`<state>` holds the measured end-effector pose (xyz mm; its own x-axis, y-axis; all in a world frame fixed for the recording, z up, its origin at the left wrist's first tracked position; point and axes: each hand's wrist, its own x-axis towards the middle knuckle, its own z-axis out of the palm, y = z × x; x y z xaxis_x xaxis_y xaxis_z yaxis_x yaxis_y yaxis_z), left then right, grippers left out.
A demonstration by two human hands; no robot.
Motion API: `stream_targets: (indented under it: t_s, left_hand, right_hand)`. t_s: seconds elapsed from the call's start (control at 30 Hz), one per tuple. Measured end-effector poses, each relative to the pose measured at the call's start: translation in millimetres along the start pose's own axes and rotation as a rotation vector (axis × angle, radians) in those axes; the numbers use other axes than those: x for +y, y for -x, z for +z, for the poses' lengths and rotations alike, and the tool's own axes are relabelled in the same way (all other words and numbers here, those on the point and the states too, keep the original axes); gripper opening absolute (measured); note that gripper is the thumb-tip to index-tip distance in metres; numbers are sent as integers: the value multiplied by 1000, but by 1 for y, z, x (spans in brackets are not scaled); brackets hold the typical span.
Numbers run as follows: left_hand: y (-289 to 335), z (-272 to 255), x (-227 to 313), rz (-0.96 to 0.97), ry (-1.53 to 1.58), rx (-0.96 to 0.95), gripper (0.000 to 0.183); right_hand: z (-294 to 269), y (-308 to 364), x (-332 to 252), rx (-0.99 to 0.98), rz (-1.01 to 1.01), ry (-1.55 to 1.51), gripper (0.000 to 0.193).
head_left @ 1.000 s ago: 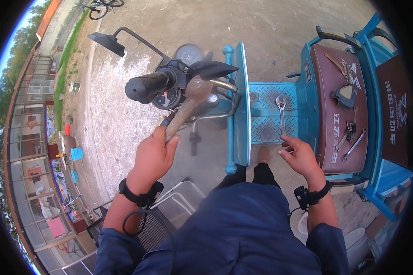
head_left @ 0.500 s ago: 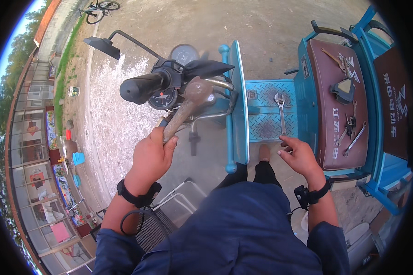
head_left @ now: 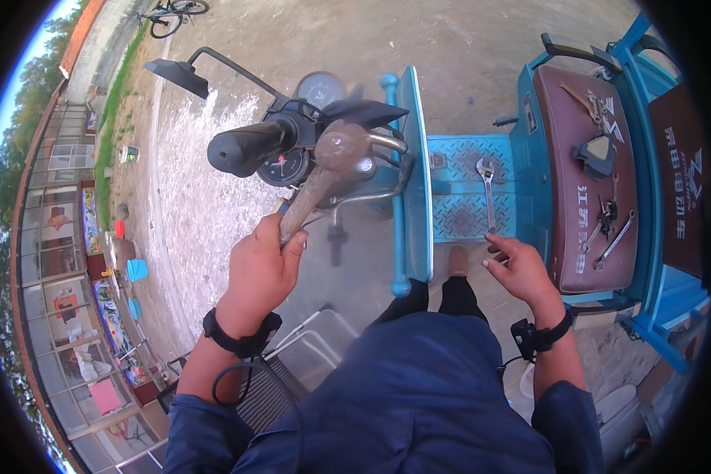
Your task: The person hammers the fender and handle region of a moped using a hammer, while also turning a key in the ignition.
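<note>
My left hand is closed round the rough wooden handle of a hammer. Its dusty, rounded brown head points up and to the right, in front of the handlebar of a blue three-wheeler. My right hand is loosely curled, with the thumb apart from the fingers and nothing visible between them. Just beyond its fingertips is the end of a silver adjustable wrench, seen against the blue tread-plate footboard. Whether the fingertips touch it I cannot tell.
On the maroon seat lie several tools, among them a tape measure and a combination wrench. The black handlebar grip, mirror and blue front panel stand ahead. A metal-framed chair is at lower left.
The whole view has shifted very slightly, with the vehicle a little farther right. Both hands keep nearly the same pose, and the hammer stays in my left hand.
</note>
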<state>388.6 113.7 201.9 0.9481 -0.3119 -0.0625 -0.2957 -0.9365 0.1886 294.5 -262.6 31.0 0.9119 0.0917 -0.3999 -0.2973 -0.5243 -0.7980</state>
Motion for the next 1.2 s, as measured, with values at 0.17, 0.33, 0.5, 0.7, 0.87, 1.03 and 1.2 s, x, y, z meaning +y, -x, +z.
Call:
stream_targets:
  t_s: [0.17,0.33,0.5,0.7,0.87,1.03,1.2]
  left_hand:
    - [-9,25,-35,-140,-170,-246,31]
    - [-12,17,-31,-118,-106,-199,30]
    - [-2,6,-8,-40,5,-85,31]
    - [-7,21,-38,-101,-118,-246,29]
    - [-2,12,-25,-39,-36,-143,31]
    - [-4,17,-21,-23,-8,-78,30]
    - [0,30,-41,-65,-154,-269,30]
  right_hand:
    - [4,-7,-5,-17,-25,42,48]
    - [3,-4,-7,-30,-22,42,48]
    - [0,-2,-1,0,-21,10,49]
    - [1,-8,-6,-4,-36,25,48]
    - [-1,-6,-3,-10,-3,52,48]
    - [3,-7,0,-26,-9,39,48]
    - [5,-7,-11,-55,-38,50,48]
